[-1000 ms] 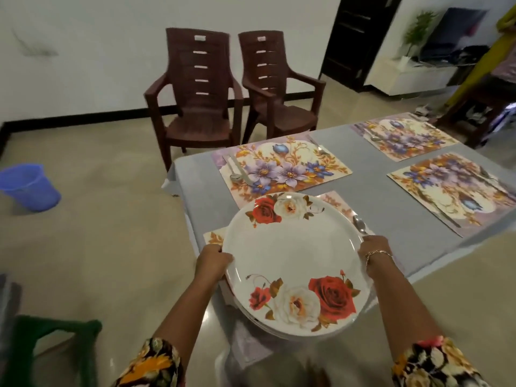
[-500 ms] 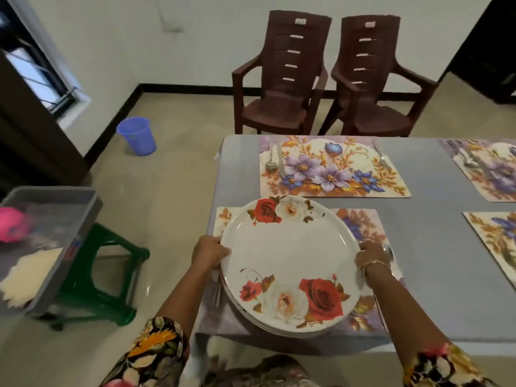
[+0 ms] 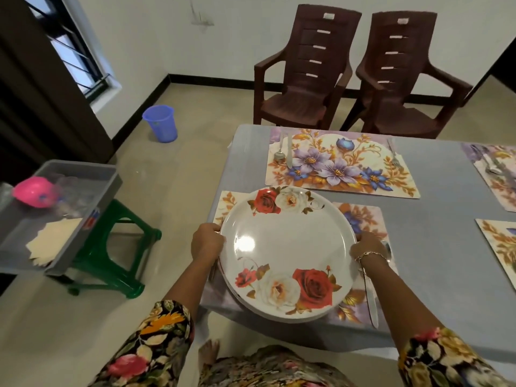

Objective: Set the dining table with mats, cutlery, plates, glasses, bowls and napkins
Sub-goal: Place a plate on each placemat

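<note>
A stack of white plates with red and cream roses [image 3: 287, 247] sits low over the nearest floral mat [image 3: 365, 219] on the grey table [image 3: 435, 247]; whether it rests on the mat I cannot tell. My left hand [image 3: 208, 241] grips the stack's left rim and my right hand [image 3: 367, 245] grips its right rim. A knife [image 3: 371, 300] and a spoon [image 3: 388, 248] lie on this mat right of the plates. The far mat [image 3: 343, 166] carries a spoon, a knife and a fork.
Two more mats [image 3: 499, 177] lie at the right edge. Two brown plastic chairs [image 3: 304, 79] stand behind the table. Left of me a grey bin [image 3: 83, 227] with napkins [image 3: 53, 241] and a pink bowl [image 3: 35, 191] sits on a green stool [image 3: 111, 263]. A blue bucket [image 3: 160, 124] stands on the floor.
The view has swung left and down, bringing the grey bin and stool into sight. The plate stack has come lower over the nearest mat, still held in both hands.
</note>
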### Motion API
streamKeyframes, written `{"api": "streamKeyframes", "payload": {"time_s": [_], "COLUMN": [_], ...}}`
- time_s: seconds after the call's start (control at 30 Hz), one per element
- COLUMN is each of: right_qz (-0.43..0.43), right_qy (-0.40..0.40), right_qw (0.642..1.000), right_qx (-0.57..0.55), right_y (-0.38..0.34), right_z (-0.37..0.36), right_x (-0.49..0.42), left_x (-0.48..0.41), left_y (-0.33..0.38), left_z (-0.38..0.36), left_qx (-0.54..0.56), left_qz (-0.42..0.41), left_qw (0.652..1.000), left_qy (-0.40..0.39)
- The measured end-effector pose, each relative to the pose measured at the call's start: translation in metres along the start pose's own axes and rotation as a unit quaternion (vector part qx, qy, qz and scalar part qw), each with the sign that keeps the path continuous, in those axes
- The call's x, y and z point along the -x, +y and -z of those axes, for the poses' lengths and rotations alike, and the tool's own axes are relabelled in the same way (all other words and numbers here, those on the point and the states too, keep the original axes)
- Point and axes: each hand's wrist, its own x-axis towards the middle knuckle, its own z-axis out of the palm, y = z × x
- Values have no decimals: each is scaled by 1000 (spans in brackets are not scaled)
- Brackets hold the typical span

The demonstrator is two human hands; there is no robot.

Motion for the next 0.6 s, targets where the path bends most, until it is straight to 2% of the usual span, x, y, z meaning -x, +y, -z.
{"api": "streamKeyframes", "payload": {"time_s": [0.17,0.6], "right_qz": [5,-35], "right_qy": [14,-11], "right_qw": [999,997], "right_qx": [47,-62], "right_y": [-2,2], "right_z": [4,6], "right_x": [3,-10], "left_x": [6,9], "left_y": [2,1], "left_z": [0,-1], "left_qx": [-24,28], "left_qz": [0,101], "left_qw": [999,994], "left_qy": [33,-6]}}
